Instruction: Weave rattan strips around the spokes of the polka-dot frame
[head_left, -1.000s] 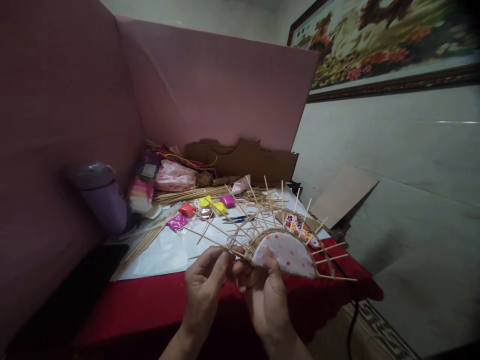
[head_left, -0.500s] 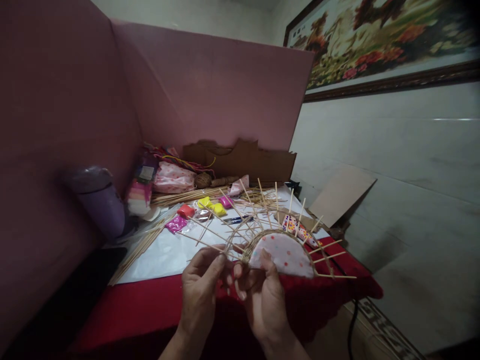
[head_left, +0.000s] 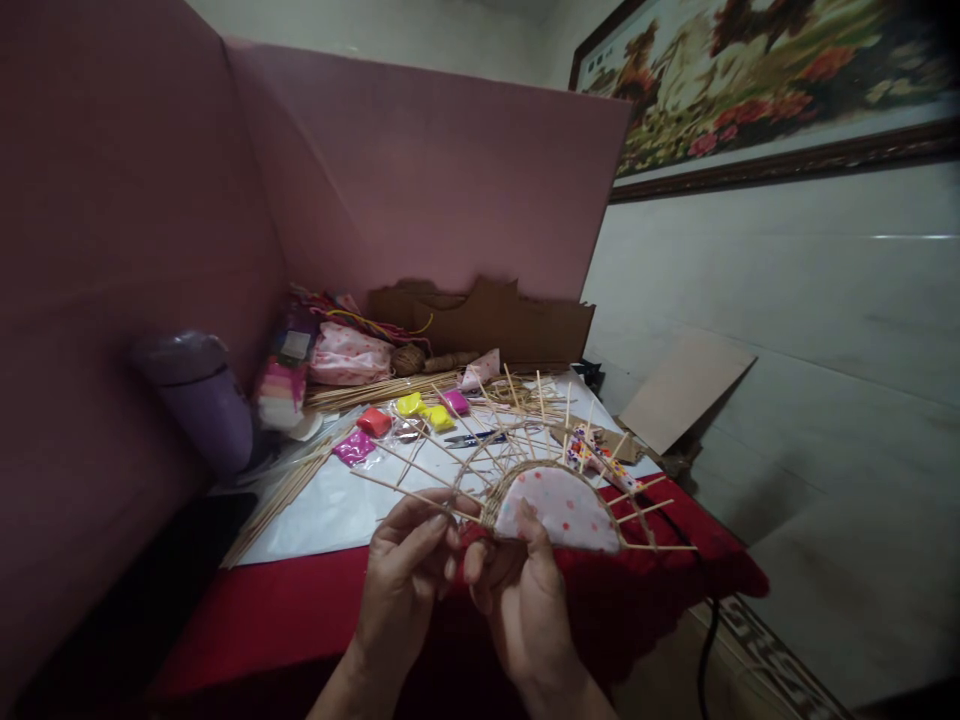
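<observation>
A half-round piece covered in spotted white fabric (head_left: 562, 508), with twine woven along its curved edge and several thin wooden sticks fanning outward, is held above the table's near edge. My right hand (head_left: 529, 590) is closed on its lower left part, thumb pressed on the fabric and fingers beneath. Beside its left end, my left hand (head_left: 409, 565) is pinched by the lowest left stick (head_left: 416, 494). A thin loop of twine (head_left: 459, 468) runs down to these left fingers, which partly hide its end. Outer sticks on the right are also joined by twine.
Small packets of coloured clay (head_left: 375, 421), scissors (head_left: 476, 438) and loose sticks (head_left: 289, 490) lie on the white sheet (head_left: 300, 525). Behind are a twine ball (head_left: 409, 359) and torn cardboard (head_left: 517, 325). A purple cup (head_left: 206, 410) stands left; patterned fabric (head_left: 600, 458) lies right.
The half-round piece has shifted slightly left and its sticks have tilted a little. My left fingers have moved slightly at the left end; my right hand keeps its hold.
</observation>
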